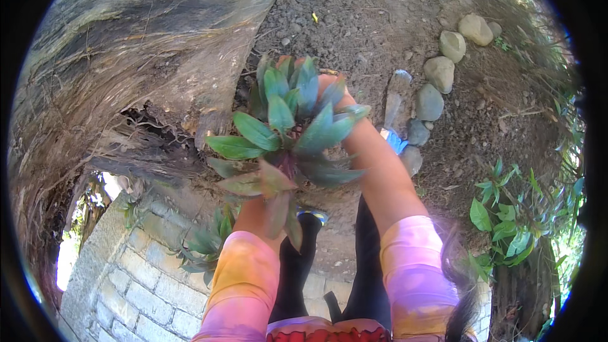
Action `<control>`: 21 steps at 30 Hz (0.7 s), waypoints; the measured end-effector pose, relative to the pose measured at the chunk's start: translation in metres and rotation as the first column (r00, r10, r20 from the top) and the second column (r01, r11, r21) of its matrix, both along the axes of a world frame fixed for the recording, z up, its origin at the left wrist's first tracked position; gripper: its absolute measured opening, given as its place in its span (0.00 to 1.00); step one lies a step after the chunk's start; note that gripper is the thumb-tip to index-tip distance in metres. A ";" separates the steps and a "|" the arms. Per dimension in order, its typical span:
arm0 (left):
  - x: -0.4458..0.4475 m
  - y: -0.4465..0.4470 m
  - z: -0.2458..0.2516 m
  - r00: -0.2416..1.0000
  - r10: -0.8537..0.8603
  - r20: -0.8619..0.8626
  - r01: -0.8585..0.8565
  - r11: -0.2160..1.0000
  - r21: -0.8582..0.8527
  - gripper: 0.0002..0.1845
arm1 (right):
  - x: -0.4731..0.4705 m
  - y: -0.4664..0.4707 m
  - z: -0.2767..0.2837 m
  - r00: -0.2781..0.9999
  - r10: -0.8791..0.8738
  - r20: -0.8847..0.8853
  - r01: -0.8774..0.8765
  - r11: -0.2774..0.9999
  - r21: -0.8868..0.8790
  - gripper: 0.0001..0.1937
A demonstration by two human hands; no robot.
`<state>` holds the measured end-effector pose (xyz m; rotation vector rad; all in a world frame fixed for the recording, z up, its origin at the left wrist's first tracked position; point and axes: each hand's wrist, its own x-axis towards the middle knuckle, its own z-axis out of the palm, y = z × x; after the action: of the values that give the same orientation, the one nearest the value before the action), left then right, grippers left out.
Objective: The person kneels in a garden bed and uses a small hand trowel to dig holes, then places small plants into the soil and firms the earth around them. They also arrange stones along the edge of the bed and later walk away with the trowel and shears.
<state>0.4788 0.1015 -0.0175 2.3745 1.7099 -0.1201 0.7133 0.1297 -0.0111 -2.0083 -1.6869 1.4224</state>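
Observation:
A leafy plant with green and reddish pointed leaves (280, 135) fills the middle of the view, above the soil. My right hand (332, 86) reaches around its far right side, partly covered by leaves; what its fingers grip is hidden. The plant's lower leaves cover my left hand, and only that forearm shows beneath them. To the right of my right forearm, a hand trowel (393, 104) with a soiled blade lies on the dirt, and something bright blue (395, 141) is at its near end.
A large weathered tree trunk (190, 47) rises at the left. River stones (430, 102) form a curved row at the right. Below left are a brick-patterned paved surface (142, 289) and another leafy plant (209, 242). Green vines (508, 223) grow over a stump at lower right.

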 end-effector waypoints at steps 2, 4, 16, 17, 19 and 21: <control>0.000 0.005 -0.001 1.000 -0.005 0.012 0.005 1.000 0.016 0.15 | 0.002 0.001 0.003 1.000 0.000 -0.006 0.000 0.999 -0.042 0.15; -0.004 0.012 -0.003 1.000 -0.010 0.016 0.010 1.000 0.030 0.15 | 0.001 -0.005 0.008 0.993 -0.097 -0.062 0.097 0.995 -0.008 0.15; 0.035 -0.053 0.028 0.956 -0.097 0.276 0.097 0.995 0.013 0.14 | -0.013 -0.211 -0.027 0.598 -0.550 0.583 0.761 0.617 -0.199 0.25; 0.040 -0.083 0.049 0.945 -0.132 0.299 0.145 0.989 -0.022 0.12 | -0.020 -0.216 -0.032 0.609 -0.516 0.602 0.741 0.641 -0.201 0.27; 0.048 -0.117 0.076 0.925 -0.036 0.378 0.155 0.945 -0.289 0.07 | -0.031 -0.217 -0.043 0.607 -0.484 0.631 0.735 0.644 -0.213 0.29; 0.050 -0.140 0.091 0.891 -0.077 0.447 0.201 0.951 -0.235 0.07 | -0.038 -0.210 -0.053 0.577 -0.491 0.653 0.768 0.599 -0.228 0.30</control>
<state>0.5286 -0.0390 0.0732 2.1139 1.2266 0.1344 0.6749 -0.0808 -0.0644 -3.0819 -0.4418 1.1071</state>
